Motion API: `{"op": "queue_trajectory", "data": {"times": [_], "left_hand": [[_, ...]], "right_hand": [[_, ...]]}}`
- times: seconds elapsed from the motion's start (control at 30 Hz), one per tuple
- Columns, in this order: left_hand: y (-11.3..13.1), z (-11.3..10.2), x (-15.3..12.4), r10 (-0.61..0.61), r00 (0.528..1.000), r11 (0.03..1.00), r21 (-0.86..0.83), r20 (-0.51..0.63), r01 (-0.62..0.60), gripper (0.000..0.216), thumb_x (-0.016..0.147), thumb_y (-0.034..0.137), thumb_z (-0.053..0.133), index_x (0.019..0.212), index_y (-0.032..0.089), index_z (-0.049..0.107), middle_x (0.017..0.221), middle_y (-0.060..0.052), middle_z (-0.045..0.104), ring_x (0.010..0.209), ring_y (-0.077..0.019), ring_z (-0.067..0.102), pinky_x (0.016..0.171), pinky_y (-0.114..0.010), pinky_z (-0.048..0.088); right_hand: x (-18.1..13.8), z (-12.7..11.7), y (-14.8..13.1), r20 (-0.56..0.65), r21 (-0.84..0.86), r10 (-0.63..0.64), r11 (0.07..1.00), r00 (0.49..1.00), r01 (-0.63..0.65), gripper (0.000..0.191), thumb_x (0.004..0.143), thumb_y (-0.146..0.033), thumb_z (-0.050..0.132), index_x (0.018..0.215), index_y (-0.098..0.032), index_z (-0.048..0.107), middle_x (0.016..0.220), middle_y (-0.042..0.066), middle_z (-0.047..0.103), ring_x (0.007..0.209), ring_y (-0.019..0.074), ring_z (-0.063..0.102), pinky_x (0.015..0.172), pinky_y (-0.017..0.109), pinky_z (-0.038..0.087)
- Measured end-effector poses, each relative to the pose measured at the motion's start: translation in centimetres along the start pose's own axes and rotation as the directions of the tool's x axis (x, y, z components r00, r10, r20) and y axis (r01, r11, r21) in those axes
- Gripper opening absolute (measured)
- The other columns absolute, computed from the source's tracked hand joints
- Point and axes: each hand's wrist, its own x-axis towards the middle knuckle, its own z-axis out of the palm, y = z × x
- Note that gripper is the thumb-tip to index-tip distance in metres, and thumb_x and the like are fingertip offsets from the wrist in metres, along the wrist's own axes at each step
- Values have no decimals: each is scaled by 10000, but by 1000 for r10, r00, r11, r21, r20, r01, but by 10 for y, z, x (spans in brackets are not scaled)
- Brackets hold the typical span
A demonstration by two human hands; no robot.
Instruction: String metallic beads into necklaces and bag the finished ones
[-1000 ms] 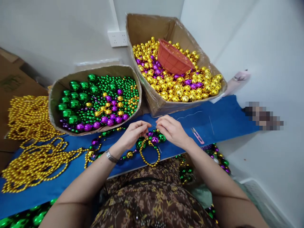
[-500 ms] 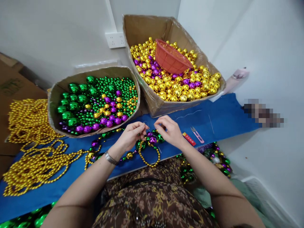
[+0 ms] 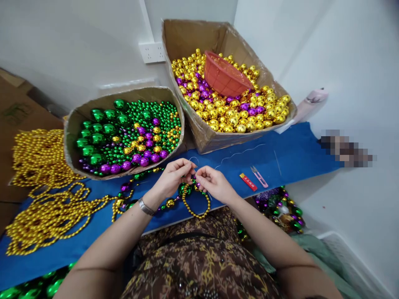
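My left hand [image 3: 173, 177] and my right hand [image 3: 212, 182] meet fingertip to fingertip over a bead necklace [image 3: 195, 200] of green, purple and gold beads on the blue cloth [image 3: 289, 155]. Both hands pinch a thin white thread [image 3: 240, 153] that trails off to the right across the cloth. A gold bead loop hangs just below my fingers. A watch sits on my left wrist.
A cardboard box of green, purple and gold beads [image 3: 124, 131] stands ahead left. A bigger box of gold balls [image 3: 230, 108] holds an orange basket [image 3: 226, 79]. Gold bead strands [image 3: 43, 195] pile at left. Small snips [image 3: 258, 176] and a red lighter [image 3: 248, 182] lie at right; more necklaces [image 3: 280, 205] hang beside.
My right hand has drawn left and down until its fingertips meet the left hand's, uncovering the red lighter. The left hand has stayed put.
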Motion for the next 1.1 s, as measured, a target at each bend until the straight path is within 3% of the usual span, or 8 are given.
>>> {"op": "queue_trajectory", "data": {"times": [0.1, 0.2, 0.3, 0.4, 0.5, 0.7, 0.87, 1.1], "left_hand": [[0, 1, 0, 16, 1000, 1000, 26, 4, -16, 280, 764, 400, 718, 825, 138, 638, 717, -5, 609, 507, -73, 514, 481, -214, 473], [0, 1, 0, 42, 999, 997, 57, 16, -43, 292, 769, 415, 710, 801, 138, 622, 710, 1, 600, 474, -67, 509, 449, -205, 437], [0, 1, -1, 46, 999, 994, 96, 30, -48, 312, 775, 439, 698, 788, 141, 604, 675, 8, 594, 440, -71, 514, 431, -208, 423], [-1, 2, -2, 37, 998, 990, 134, 50, -44, 337, 772, 463, 694, 788, 138, 606, 640, 8, 588, 437, -77, 519, 427, -205, 414], [-1, 3, -2, 52, 997, 991, 122, 55, -59, 346, 758, 465, 706, 776, 136, 603, 673, -3, 605, 443, -72, 520, 427, -201, 406], [1, -1, -5, 48, 998, 991, 127, 29, -52, 338, 769, 463, 698, 788, 144, 588, 632, 14, 582, 461, -87, 555, 458, -205, 451], [2, -2, -6, 59, 998, 987, 148, 25, -62, 330, 780, 454, 691, 814, 141, 593, 714, -5, 618, 492, -89, 589, 476, -206, 479], [2, 2, -7, 33, 997, 988, 152, 65, -43, 345, 787, 469, 681, 819, 135, 602, 641, -2, 604, 494, -103, 597, 475, -206, 475]], "right_hand": [[0, 9, 3, -56, 121, 45, 992, 997, -38, 193, 816, -355, 600, 897, -208, 505, 704, -36, 570, 573, 96, 582, 522, 211, 476], [4, 16, 5, -100, 92, 9, 996, 995, 0, 197, 784, -301, 611, 920, -212, 499, 718, -37, 590, 578, 93, 585, 529, 204, 469], [8, 19, 6, -155, -96, -56, 995, 986, 41, 181, 802, -287, 589, 954, -211, 529, 735, -24, 634, 593, 105, 597, 559, 218, 469], [10, 20, 4, -188, -346, -138, 936, 972, 66, 126, 844, -286, 542, 937, -213, 587, 729, -12, 664, 589, 117, 586, 565, 228, 448], [12, 20, 3, -170, -455, -202, 884, 965, 105, 135, 860, -266, 516, 896, -213, 635, 687, -13, 665, 572, 120, 565, 557, 226, 424], [12, 16, 4, -191, -341, -146, 937, 971, 74, 188, 858, -286, 535, 975, -211, 661, 779, -2, 712, 640, 136, 644, 611, 240, 486], [9, 11, -1, -123, -310, -117, 948, 986, 74, 162, 830, -234, 551, 942, -202, 663, 828, 3, 728, 674, 137, 669, 623, 234, 492], [13, 15, 1, -120, -512, -199, 852, 973, 111, 148, 877, -262, 517, 774, -198, 603, 673, -18, 642, 602, 116, 555, 564, 225, 383]]}}
